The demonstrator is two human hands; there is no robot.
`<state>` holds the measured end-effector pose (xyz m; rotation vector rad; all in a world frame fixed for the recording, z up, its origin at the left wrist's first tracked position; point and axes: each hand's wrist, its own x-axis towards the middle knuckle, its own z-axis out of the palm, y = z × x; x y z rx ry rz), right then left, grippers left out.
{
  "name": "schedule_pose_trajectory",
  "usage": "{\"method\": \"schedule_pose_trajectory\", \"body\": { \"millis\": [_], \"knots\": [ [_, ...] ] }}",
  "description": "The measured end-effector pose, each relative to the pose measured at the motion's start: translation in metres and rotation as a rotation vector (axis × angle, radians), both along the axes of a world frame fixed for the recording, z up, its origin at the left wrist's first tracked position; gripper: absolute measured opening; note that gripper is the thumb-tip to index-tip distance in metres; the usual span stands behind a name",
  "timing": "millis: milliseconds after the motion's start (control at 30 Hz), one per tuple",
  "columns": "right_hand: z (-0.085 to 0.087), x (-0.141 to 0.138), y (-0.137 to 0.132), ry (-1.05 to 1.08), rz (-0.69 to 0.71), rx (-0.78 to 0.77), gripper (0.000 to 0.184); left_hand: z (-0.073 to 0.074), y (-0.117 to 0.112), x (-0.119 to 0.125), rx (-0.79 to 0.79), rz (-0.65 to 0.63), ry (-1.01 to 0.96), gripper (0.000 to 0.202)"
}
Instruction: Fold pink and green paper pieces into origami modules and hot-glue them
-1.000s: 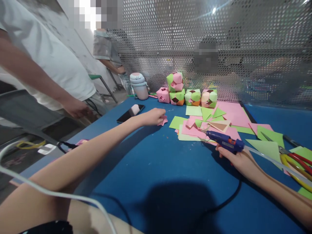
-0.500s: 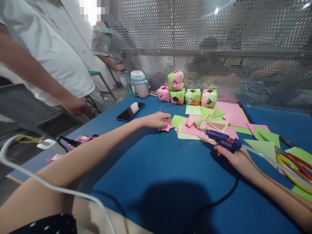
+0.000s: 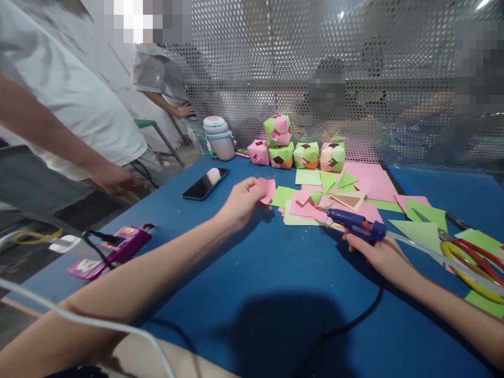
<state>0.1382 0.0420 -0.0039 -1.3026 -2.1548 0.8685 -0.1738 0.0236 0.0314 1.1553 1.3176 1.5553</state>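
Note:
My left hand [image 3: 239, 200] is lifted off the blue table [image 3: 252, 273] and pinches a small folded pink paper piece [image 3: 268, 189]. My right hand [image 3: 378, 254] rests on the table and grips a blue glue gun [image 3: 354, 224], its nozzle pointing left toward a pile of pink and green paper sheets [image 3: 334, 197]. A clear glue stick sticks out of the gun's back. Several folded pink and green paper cubes [image 3: 303, 152] stand in a row by the perforated metal screen, one stacked on another.
A black phone [image 3: 205, 184] lies left of the papers, and a white lidded cup [image 3: 218, 137] stands at the back. Scissors with red and yellow handles [image 3: 472, 257] lie at the right. A pink device [image 3: 118, 251] with cables sits at the table's left edge. Two people stand on the left.
My left hand has picked the pink folded piece up from the table and drawn it slightly back toward me. The right hand with the glue gun has stayed put.

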Motion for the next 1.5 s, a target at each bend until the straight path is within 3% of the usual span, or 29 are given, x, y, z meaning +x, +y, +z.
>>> {"method": "schedule_pose_trajectory", "body": {
  "millis": [133,300,433,700,800,1033,1500],
  "knots": [
    [0.012,0.003,-0.011,0.030,0.008,0.015,0.041,-0.014,-0.015,0.044,-0.057,-0.026,0.084,0.008],
    [0.026,0.008,-0.027,0.168,0.016,-0.008,0.028,-0.018,-0.020,0.074,-0.109,-0.088,0.081,0.006],
    [0.025,0.015,-0.037,0.229,-0.002,-0.035,0.024,-0.022,-0.017,0.097,-0.137,-0.153,0.036,0.007],
    [0.024,0.019,-0.041,0.258,-0.237,0.021,0.022,-0.029,-0.025,0.138,-0.188,-0.266,0.021,0.008],
    [0.026,0.014,-0.036,0.210,-0.256,0.019,0.019,-0.031,-0.030,0.151,-0.196,-0.298,0.004,0.008],
    [0.019,0.008,-0.034,0.297,-0.168,-0.020,0.020,-0.033,-0.034,0.162,-0.196,-0.260,-0.014,0.010],
    [0.014,0.001,-0.040,0.256,-0.216,0.030,0.015,-0.036,-0.042,0.164,-0.212,-0.269,0.007,0.019]
  ]
}}
